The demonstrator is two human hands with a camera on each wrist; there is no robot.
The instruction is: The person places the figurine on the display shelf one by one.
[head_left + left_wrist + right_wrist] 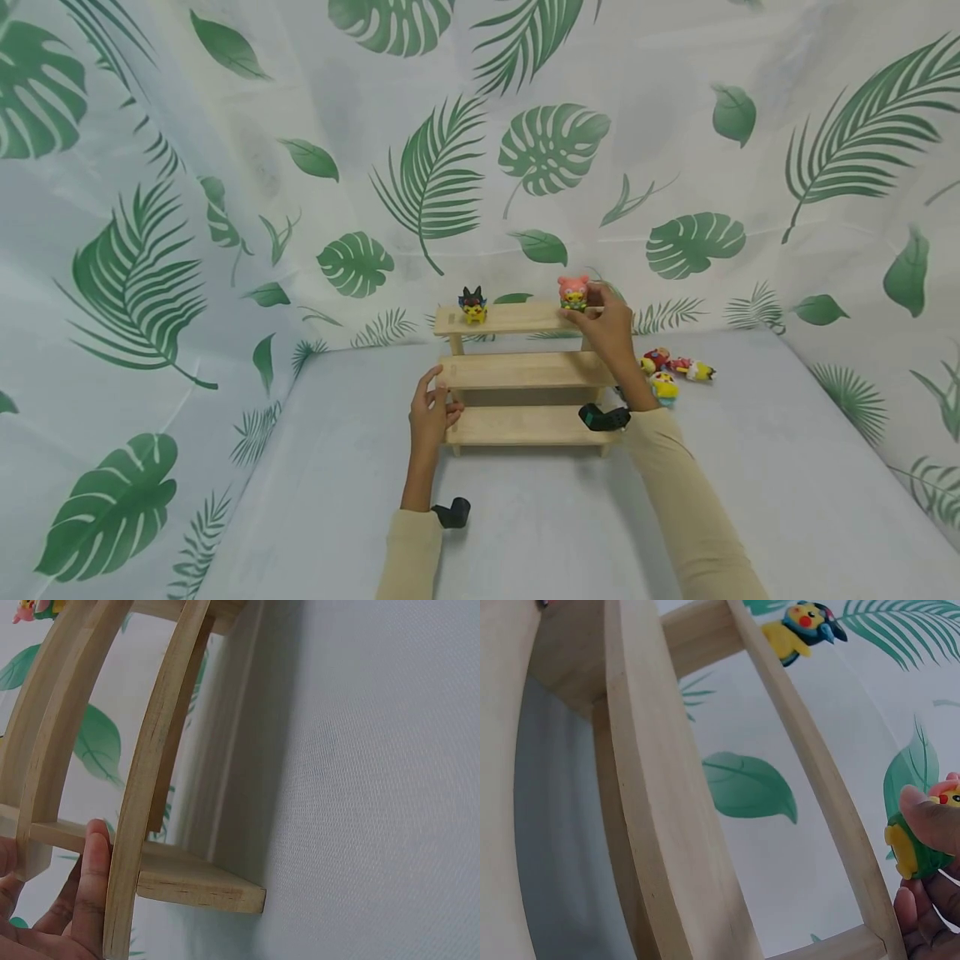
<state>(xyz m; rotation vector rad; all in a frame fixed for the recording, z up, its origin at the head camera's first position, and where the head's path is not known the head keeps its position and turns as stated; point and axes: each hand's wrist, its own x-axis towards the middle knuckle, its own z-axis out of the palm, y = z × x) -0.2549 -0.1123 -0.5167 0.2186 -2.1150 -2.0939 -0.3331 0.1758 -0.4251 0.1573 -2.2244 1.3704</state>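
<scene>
Pinching pink-hooded figurine (573,293) in right hand (611,330), ideally keeping it level; resting left hand (430,414), loosely extended, against wooden shelf (521,372).

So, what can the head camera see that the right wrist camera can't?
Only the head view shows the loose figures lying to the right of the wooden shelf, and the beige sleeves.

Only the right wrist view gives a close-up of the yellow bottom part of the pink-hooded figure and the red cheek of the dark-eared figure.

Both show those two figures, the right hand holding the pink-hooded figure, parts of the wooden shelf, and the leafy backdrop.
</scene>
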